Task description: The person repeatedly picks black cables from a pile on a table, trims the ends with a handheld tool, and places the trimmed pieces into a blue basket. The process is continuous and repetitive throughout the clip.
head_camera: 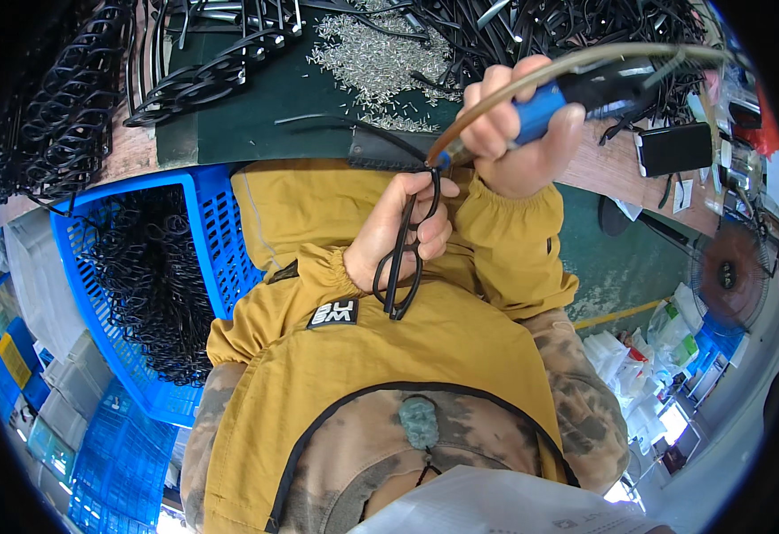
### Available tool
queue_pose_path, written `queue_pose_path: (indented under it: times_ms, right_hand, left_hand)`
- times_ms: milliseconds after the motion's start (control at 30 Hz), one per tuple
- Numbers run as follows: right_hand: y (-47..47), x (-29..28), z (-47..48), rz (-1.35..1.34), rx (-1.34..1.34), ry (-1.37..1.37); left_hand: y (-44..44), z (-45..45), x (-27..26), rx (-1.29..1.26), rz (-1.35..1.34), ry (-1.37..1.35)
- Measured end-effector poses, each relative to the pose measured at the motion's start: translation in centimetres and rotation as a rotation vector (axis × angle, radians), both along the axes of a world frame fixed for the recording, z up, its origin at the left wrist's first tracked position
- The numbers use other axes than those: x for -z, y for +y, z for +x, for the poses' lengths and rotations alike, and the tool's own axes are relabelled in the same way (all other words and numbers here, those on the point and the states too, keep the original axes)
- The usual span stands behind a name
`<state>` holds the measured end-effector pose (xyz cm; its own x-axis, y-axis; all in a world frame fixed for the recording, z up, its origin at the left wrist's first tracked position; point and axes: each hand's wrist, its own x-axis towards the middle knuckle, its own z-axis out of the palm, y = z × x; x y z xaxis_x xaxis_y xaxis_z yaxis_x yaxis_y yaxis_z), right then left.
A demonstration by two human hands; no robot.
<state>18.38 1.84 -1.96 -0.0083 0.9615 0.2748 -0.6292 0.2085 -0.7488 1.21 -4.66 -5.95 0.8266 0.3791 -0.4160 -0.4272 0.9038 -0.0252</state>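
My left hand [399, 230] grips a thin black strap part [399, 267] just above my lap, its looped end hanging below the fingers. One long strand of it runs up and left over the table edge and ends in a pale tip. In my right hand [523, 143] is a blue-and-black hand-held tool [542, 115], tilted so that its narrow nose [444, 159] meets the strap close above my left fingertips. An amber, clear hose [563, 63] passes in front of the right fingers down to that nose. Whether the nose touches the strap is hard to tell.
Small silver metal pins [386, 60] lie heaped on a dark green mat [249, 127]. Black straps [576, 23] pile up behind. A blue plastic basket [212, 227] of black looped parts stands at left. A phone [676, 150] and a fan [727, 274] are at right.
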Motion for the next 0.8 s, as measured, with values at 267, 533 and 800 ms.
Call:
queue_pose_path:
  times_ms: [267, 533, 800]
  right_hand:
    - [3.2, 0.8, 1.4, -0.028, 0.354, 0.063]
    - [2.4, 0.0, 1.6, -0.105, 0.24, 0.185]
    - [0.6, -0.4, 0.0, -0.037, 0.178, 0.052]
  left_hand:
    - [3.0, -1.2, -3.0, -0.206, 0.406, 0.116]
    - [3.6, 2.3, -0.7, -1.115, 1.789, 0.49]
    - [2.0, 1.7, 3.1, -1.022, 2.293, 0.403]
